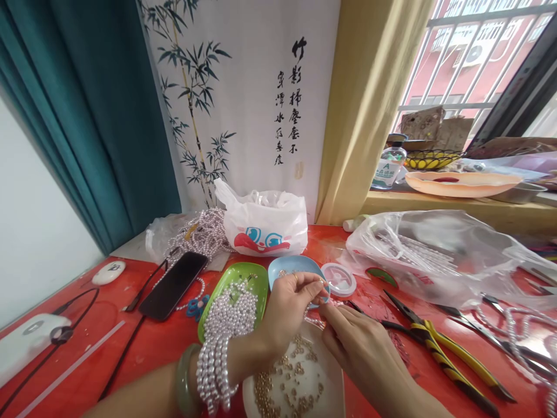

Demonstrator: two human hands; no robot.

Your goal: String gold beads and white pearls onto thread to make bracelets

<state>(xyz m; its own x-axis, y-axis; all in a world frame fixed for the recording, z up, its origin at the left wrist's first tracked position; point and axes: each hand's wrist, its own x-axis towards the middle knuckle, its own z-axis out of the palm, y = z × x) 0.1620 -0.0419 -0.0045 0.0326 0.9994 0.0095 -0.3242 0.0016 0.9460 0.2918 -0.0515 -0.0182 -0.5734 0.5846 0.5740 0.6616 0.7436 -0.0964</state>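
My left hand (290,305) is closed in a pinch, thumb and forefinger together over the blue tray (278,266). My right hand (359,339) is closed too, its fingertips meeting the left ones. What they pinch is too small to make out. A short strand of pearl beads (314,320) shows just below the fingers; I cannot tell whether it is held. Under my hands lies a pale plate (319,354) with scattered gold beads (266,388). Left of them, a green tray (261,276) contains loose pearl beads (230,310). Pearl strands (213,371) and a jade-coloured bangle (184,371) circle my left wrist.
Yellow-and-black pliers (439,342) and scissors (487,334) lie on the right. Behind are a white plastic bag (270,220), a clear bag (418,249) and a round lid (338,280). A phone (174,285), cables and bundled pearl strands (204,229) lie left.
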